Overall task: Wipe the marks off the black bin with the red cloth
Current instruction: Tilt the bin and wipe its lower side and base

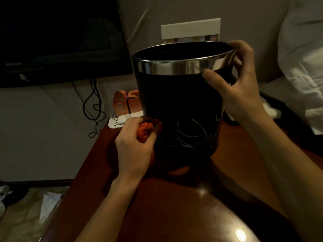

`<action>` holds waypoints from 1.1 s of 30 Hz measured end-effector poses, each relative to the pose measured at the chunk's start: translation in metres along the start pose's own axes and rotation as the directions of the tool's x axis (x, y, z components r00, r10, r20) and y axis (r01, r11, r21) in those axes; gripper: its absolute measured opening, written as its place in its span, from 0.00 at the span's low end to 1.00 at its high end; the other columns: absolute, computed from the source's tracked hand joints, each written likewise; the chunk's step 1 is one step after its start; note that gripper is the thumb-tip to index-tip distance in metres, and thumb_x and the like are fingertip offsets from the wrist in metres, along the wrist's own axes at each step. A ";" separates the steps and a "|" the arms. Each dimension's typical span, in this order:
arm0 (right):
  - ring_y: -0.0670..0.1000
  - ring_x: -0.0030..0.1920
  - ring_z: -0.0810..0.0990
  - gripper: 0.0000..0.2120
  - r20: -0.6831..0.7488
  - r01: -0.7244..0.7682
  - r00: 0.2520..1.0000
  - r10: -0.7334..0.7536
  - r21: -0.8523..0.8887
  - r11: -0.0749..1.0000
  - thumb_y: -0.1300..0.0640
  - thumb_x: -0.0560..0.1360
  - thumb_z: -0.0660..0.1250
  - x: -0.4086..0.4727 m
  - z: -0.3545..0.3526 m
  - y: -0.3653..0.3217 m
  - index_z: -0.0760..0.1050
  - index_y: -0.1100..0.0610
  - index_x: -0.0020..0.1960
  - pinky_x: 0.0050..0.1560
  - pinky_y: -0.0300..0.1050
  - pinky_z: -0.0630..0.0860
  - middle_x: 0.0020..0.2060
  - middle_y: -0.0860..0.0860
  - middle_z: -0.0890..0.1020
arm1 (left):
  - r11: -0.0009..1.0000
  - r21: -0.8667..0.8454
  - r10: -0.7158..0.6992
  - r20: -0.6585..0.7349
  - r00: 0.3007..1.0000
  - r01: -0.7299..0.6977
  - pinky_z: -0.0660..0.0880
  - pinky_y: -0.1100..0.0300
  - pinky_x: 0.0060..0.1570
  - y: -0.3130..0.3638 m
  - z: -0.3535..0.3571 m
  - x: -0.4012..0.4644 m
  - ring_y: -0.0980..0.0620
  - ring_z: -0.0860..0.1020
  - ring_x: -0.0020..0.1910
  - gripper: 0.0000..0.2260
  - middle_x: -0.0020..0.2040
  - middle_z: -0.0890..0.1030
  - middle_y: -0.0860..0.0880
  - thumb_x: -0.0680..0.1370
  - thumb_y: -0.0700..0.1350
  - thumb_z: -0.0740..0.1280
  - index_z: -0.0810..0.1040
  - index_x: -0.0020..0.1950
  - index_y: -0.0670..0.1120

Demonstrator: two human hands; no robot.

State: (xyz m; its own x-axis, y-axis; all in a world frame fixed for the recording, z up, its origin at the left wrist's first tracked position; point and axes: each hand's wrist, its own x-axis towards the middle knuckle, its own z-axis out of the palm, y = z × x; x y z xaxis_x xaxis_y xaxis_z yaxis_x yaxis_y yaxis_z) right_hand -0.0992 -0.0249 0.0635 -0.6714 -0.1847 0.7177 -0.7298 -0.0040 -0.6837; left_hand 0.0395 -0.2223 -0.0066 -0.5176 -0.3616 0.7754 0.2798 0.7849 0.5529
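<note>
- The left hand (133,145) is curled tight around the bunched red cloth (146,131), which bulges out past the knuckles and also shows below the heel of the palm.
- Just beyond that fist, the cloth touches the lower left flank of the black bin (178,102).
- To the right of the fist, pale scribbled marks (190,137) run across the lower front of the bin; more of them show farther right, near the bin's edge.
- The right hand (239,88) grips the bin's upper right side: the thumb lies across the front just under the shiny metal band (174,66), and the fingers wrap around the rim behind.
- The bin stands between the two hands on a reddish-brown wooden table (174,198), its open mouth facing up and slightly toward the camera; whether its base sits flat I cannot tell.
- Beyond the left hand, at the table's far edge, sits a white power strip (116,120), and just past it an orange printed carton (125,103).
- Farther left of that hand, black cables (93,105) hang down from a dark television screen (59,37).
- Beyond the right hand, white bedding (300,49) fills the far corner.
- Below and left of the left forearm, crumpled white paper (48,206) lies on the floor.
</note>
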 end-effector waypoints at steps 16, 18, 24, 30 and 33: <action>0.37 0.52 0.69 0.30 -0.043 0.101 0.993 -0.113 -0.225 0.969 0.34 0.67 0.73 0.000 0.009 -0.022 0.65 0.49 0.58 0.54 0.26 0.68 0.59 0.51 0.68 | 0.987 0.072 0.135 0.125 0.983 -0.145 0.69 0.75 0.47 0.002 0.012 -0.012 0.64 0.72 0.43 0.08 0.47 0.75 0.52 0.73 0.36 0.73 0.78 0.49 0.40; 0.37 0.52 0.69 0.30 -0.046 0.105 0.992 -0.117 -0.217 0.970 0.34 0.67 0.74 -0.001 0.010 -0.022 0.65 0.50 0.58 0.55 0.27 0.68 0.58 0.51 0.68 | 0.983 0.080 0.152 0.151 0.977 -0.165 0.69 0.76 0.49 0.002 0.011 -0.015 0.65 0.71 0.45 0.08 0.48 0.74 0.53 0.72 0.37 0.73 0.79 0.50 0.40; 0.39 0.51 0.69 0.30 -0.056 0.115 0.990 -0.131 -0.222 0.968 0.36 0.68 0.75 -0.001 0.011 -0.021 0.66 0.50 0.59 0.53 0.26 0.68 0.58 0.52 0.68 | 0.971 0.117 0.215 -0.041 0.976 -0.209 0.69 0.74 0.51 0.016 0.007 0.017 0.62 0.71 0.47 0.07 0.48 0.73 0.51 0.73 0.35 0.70 0.78 0.51 0.38; 0.39 0.51 0.68 0.29 -0.058 0.127 0.988 -0.145 -0.236 0.963 0.36 0.68 0.75 0.000 0.011 -0.020 0.66 0.51 0.57 0.54 0.26 0.67 0.58 0.54 0.68 | 0.975 0.100 0.178 0.186 0.966 -0.199 0.72 0.71 0.49 -0.005 0.012 -0.014 0.57 0.75 0.47 0.10 0.49 0.76 0.51 0.75 0.45 0.68 0.80 0.51 0.40; 0.37 0.51 0.68 0.30 -0.052 0.127 0.988 -0.143 -0.241 0.962 0.36 0.68 0.75 0.000 0.010 -0.022 0.66 0.51 0.58 0.54 0.25 0.66 0.58 0.53 0.68 | 0.972 0.117 0.193 0.108 0.975 -0.205 0.71 0.72 0.49 0.000 0.010 -0.003 0.59 0.74 0.46 0.08 0.48 0.77 0.48 0.74 0.41 0.69 0.80 0.50 0.38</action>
State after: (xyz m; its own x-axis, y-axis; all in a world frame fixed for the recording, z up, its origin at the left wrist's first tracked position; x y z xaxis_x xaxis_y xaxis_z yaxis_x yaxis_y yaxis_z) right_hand -0.0817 -0.0346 0.0772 -0.5658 -0.1306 0.8142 -0.8184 0.2098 -0.5350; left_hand 0.0328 -0.2164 -0.0117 -0.5381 -0.1471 0.8300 0.2836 0.8956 0.3427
